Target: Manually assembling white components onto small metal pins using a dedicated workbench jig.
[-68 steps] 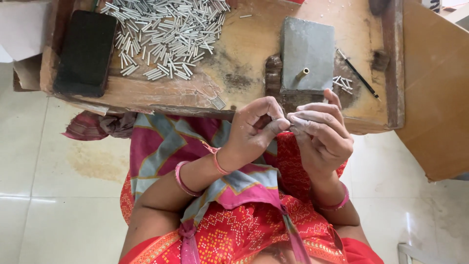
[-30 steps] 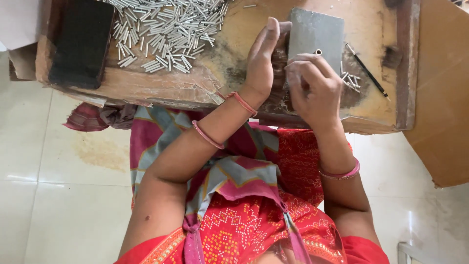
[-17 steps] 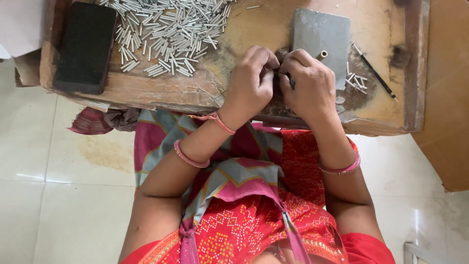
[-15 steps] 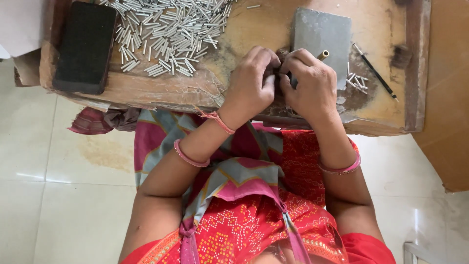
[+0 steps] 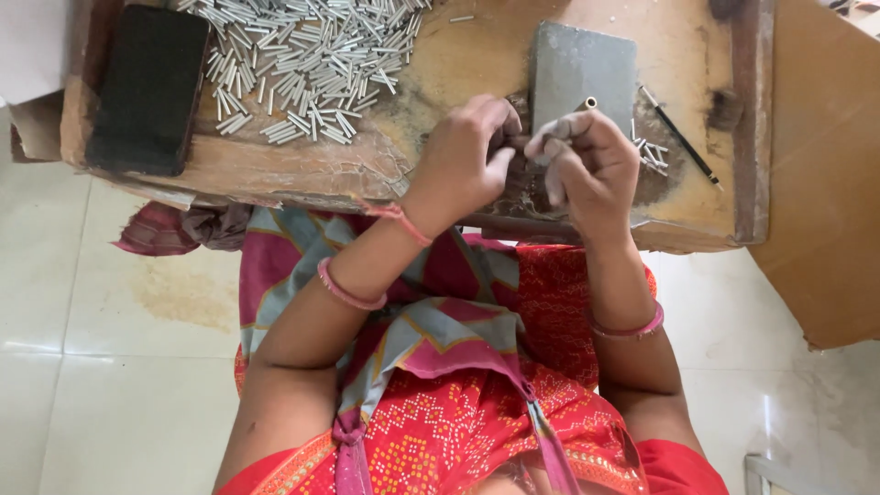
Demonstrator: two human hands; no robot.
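Observation:
My left hand [image 5: 465, 158] and my right hand [image 5: 588, 163] meet over the near edge of a worn wooden workbench [image 5: 440, 73], fingertips pinched together on a small dark stick-like piece [image 5: 524, 142] between them. Just beyond the fingers lies a grey stone slab [image 5: 583, 69] with a short brass-coloured tube [image 5: 589, 103] standing at its near edge. A large heap of thin silver tubes [image 5: 307, 60] covers the bench to the left of my hands. What exactly the fingers pinch is partly hidden.
A black rectangular block [image 5: 148, 87] lies at the bench's left end. A thin dark rod [image 5: 680, 137] and a few loose silver tubes [image 5: 649, 151] lie right of the slab. A raised wooden rim [image 5: 750, 119] bounds the right side. Pale tiled floor [image 5: 92, 367] surrounds my lap.
My hands rose from my lap to the bench by the slab, came together there, and now the fingers have loosened slightly around the small piece.

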